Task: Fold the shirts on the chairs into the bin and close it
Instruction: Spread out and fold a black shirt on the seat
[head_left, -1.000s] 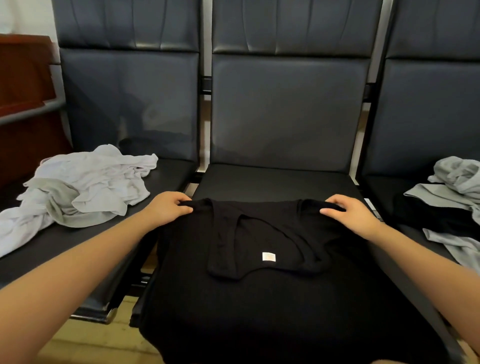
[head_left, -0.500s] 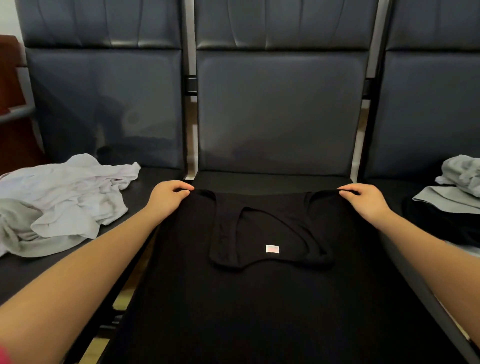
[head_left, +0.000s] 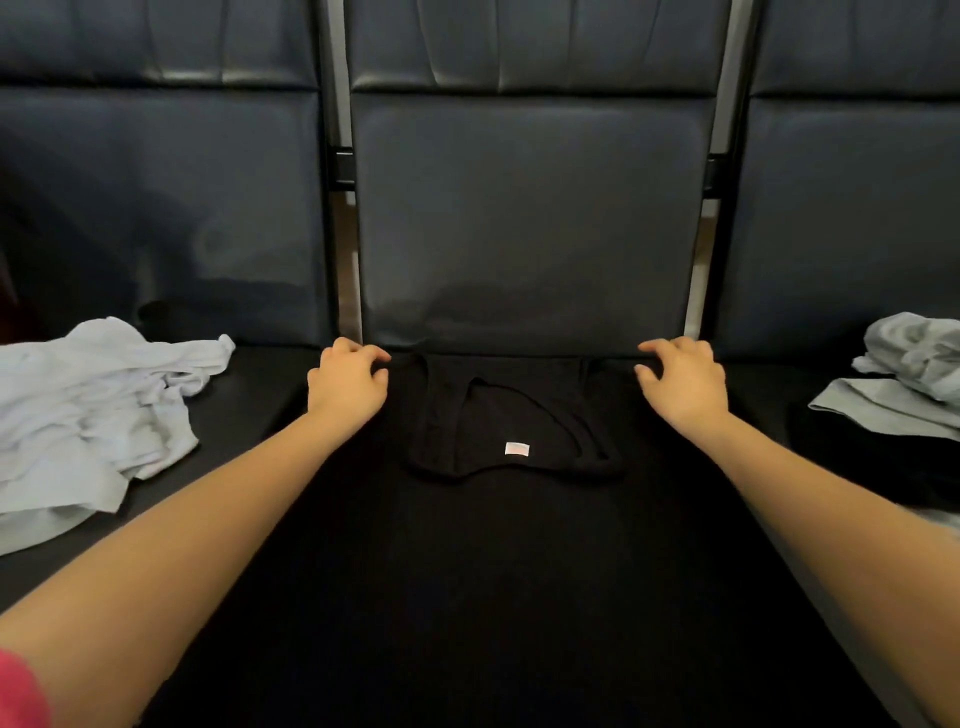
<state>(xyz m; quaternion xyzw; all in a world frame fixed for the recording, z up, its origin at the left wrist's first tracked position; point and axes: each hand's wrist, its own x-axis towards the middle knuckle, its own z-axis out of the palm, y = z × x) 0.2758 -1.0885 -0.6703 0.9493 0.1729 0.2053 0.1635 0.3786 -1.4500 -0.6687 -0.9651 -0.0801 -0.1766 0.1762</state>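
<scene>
**Black shirt laid flat, shoulders pinned**

Dark padded chairs (head_left: 524, 218) in a row. Black shirt (head_left: 493, 545) spread over the middle seat, collar toward the backrest, probably to square it for folding. White shirts (head_left: 88, 415) heaped left of it, grey ones (head_left: 909, 374) right. Left hand (head_left: 348, 384) and right hand (head_left: 683, 379) each pinch a shoulder. No bin in view.

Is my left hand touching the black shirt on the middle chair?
Touching. The head view shows the left hand with fingers curled over the top corner of the black shirt.
</scene>
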